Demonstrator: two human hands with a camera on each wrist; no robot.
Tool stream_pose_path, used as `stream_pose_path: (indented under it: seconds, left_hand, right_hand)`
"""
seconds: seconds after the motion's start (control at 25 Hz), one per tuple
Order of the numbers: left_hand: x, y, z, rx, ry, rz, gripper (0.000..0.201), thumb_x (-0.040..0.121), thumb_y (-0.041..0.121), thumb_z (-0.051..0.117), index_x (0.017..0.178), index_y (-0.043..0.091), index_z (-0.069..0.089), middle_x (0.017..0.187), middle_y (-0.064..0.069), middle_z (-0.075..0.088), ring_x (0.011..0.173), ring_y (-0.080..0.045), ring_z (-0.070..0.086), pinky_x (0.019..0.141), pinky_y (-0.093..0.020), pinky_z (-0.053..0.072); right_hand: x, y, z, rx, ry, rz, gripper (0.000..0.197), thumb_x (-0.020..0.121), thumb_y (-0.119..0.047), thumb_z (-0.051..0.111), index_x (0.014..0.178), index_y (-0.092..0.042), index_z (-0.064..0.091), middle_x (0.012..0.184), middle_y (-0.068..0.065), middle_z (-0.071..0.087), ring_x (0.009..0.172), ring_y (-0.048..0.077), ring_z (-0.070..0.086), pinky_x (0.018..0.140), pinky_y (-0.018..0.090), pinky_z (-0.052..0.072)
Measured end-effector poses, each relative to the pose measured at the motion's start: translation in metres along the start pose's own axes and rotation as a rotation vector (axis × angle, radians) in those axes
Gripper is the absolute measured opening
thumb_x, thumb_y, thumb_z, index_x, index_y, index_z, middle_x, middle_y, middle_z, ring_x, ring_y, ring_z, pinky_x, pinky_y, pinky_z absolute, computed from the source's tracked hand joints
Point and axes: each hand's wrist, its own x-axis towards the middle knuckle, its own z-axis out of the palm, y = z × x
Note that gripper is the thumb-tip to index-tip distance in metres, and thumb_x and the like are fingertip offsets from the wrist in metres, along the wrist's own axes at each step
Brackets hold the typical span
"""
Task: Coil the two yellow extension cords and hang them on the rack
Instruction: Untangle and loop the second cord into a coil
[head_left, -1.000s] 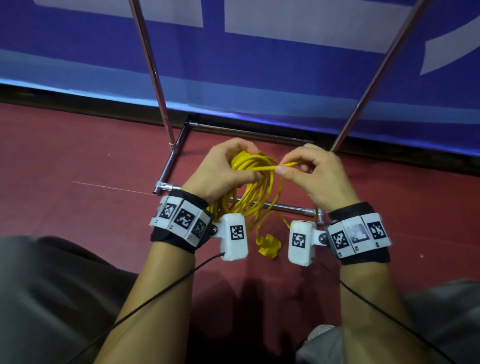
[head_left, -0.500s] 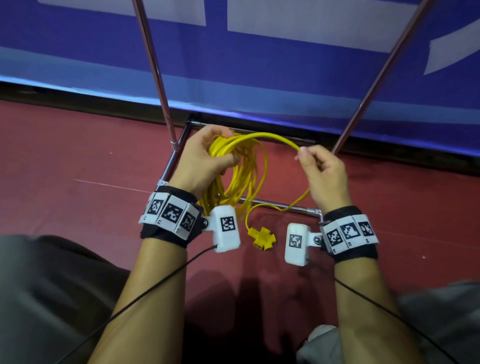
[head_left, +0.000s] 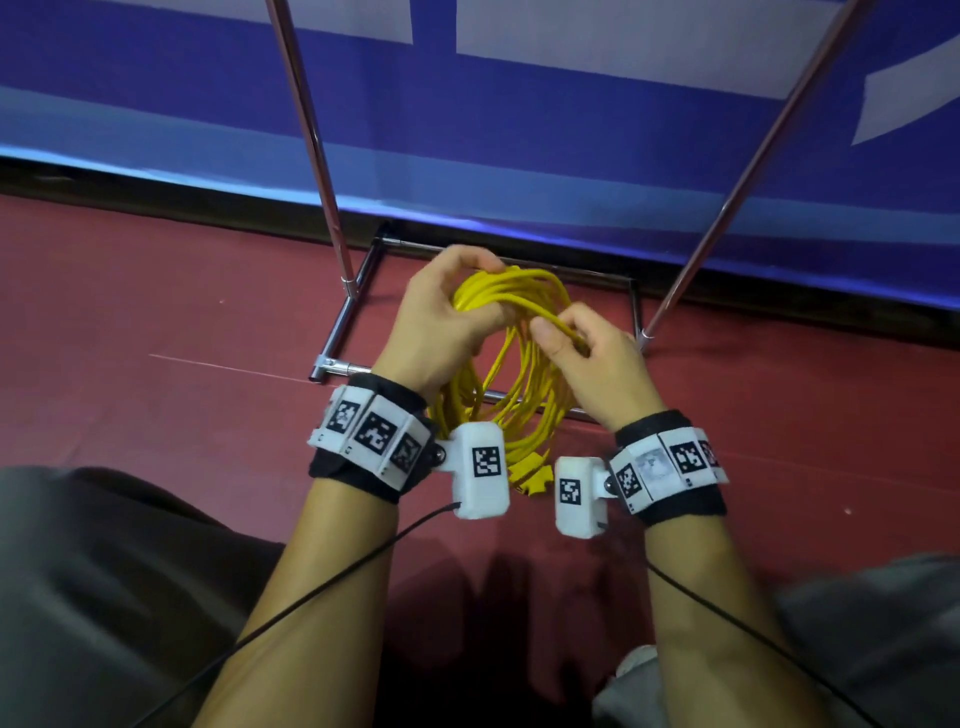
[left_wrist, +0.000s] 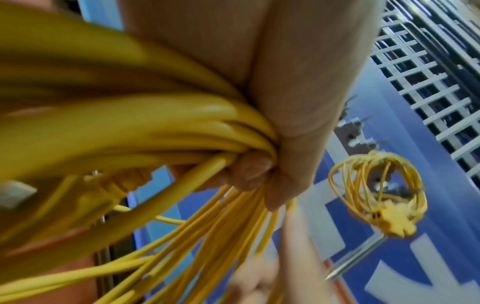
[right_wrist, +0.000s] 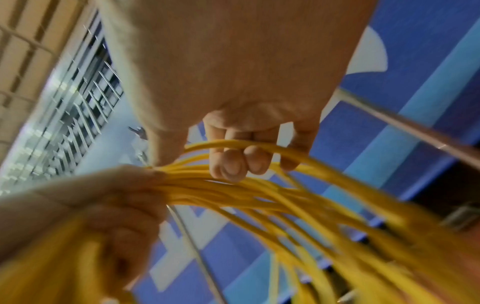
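A yellow extension cord hangs in several loops in front of me, above the rack's base. My left hand grips the top of the coil, fingers curled round the bundled strands. My right hand pinches one strand at the coil's top right, close to the left hand. The cord's yellow socket end dangles at the bottom of the loops, between my wrists. In the left wrist view a second yellow cord, coiled, hangs on a metal peg of the rack.
The rack's two chrome uprights rise on both sides of my hands, and its base frame lies on the red floor. A blue banner stands behind. My knees are at the lower corners.
My right hand has swung back in from the right with a strand and met the left hand at the coil's top. The loose tail is shorter, and the socket end hangs off the floor.
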Motion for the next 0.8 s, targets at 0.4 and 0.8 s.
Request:
stream_pose_path:
  seconds: [0.4, 0.8]
  left_hand:
    - [0.003, -0.006, -0.020, 0.290, -0.072, -0.028, 0.040, 0.057, 0.014, 0.077, 0.091, 0.026, 0.058, 0.073, 0.007, 0.066, 0.061, -0.014, 0.060, 0.063, -0.030, 0.054]
    - [-0.004, -0.004, 0.011, 0.137, -0.173, 0.026, 0.031, 0.072, 0.008, 0.077, 0.097, 0.015, 0.059, 0.073, 0.013, 0.063, 0.055, 0.005, 0.051, 0.054, -0.012, 0.041]
  right_hand:
    - [0.007, -0.021, -0.028, 0.268, 0.168, -0.108, 0.018, 0.088, -0.030, 0.069, 0.076, -0.016, 0.064, 0.063, 0.018, 0.050, 0.060, 0.013, 0.039, 0.056, 0.032, 0.032]
    - [0.004, -0.021, -0.008, 0.208, 0.005, -0.142, 0.026, 0.086, -0.039, 0.067, 0.077, -0.016, 0.066, 0.065, 0.008, 0.060, 0.061, 0.011, 0.047, 0.057, 0.032, 0.040]
